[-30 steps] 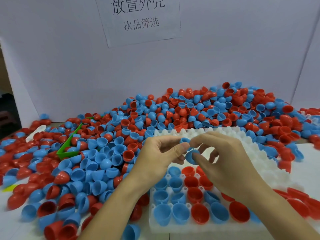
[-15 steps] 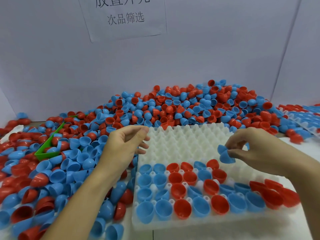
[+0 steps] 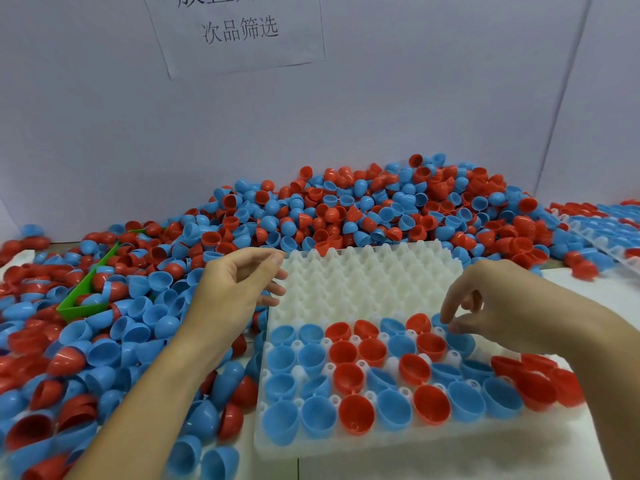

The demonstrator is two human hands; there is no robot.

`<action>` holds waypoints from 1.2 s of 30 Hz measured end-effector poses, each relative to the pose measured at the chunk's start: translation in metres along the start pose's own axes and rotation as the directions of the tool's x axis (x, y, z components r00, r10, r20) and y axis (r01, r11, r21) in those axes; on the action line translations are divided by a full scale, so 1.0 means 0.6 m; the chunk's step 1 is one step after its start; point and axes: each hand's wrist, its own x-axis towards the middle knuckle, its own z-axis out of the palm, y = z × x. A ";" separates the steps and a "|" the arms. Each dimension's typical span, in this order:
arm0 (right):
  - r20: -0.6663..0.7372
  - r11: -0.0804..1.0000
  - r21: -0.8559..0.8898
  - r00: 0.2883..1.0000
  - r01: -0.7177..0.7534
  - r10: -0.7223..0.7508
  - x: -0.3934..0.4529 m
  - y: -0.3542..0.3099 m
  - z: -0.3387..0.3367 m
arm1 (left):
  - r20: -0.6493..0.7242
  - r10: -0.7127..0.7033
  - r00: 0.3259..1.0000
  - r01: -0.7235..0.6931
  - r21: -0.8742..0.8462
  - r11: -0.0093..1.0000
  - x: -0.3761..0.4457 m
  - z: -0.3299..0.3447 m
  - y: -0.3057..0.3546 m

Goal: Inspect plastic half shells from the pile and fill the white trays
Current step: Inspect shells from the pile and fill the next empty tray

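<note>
While the left hand (image 3: 235,292) hovers loosely curled and empty, the right hand (image 3: 498,306) pinches a blue half shell (image 3: 459,341) into the white tray (image 3: 363,282).

A white paper sign (image 3: 239,32) with printed Chinese characters hung on the pale wall (image 3: 433,98); a green tray (image 3: 90,292) lay half buried at the left.

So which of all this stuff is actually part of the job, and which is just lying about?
Part of the job:
- pile of red and blue half shells
- white tray, its near rows filled
- left hand, holding nothing
- right hand, fingertips at a blue shell in the tray
- second filled tray, far right

Lying about:
- green bin among the shells
- paper sign on the wall
</note>
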 end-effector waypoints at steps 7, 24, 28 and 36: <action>0.012 0.995 0.070 0.997 -0.075 0.075 0.010 0.001 0.009 | -0.022 0.008 1.000 -0.008 0.018 1.000 0.001 -0.006 0.001; -0.284 0.986 0.106 0.954 0.129 -0.094 0.018 -0.020 0.021 | 0.249 -0.025 0.968 -0.223 0.906 0.361 0.005 -0.076 -0.011; -0.296 0.985 0.104 0.949 0.141 -0.105 0.020 -0.029 0.027 | 0.243 -0.027 0.970 -0.216 0.901 0.377 0.008 -0.076 -0.012; -0.433 0.967 0.154 0.893 0.202 -0.117 0.026 -0.040 0.037 | -0.019 0.006 1.000 -0.004 0.134 0.991 0.011 -0.068 0.017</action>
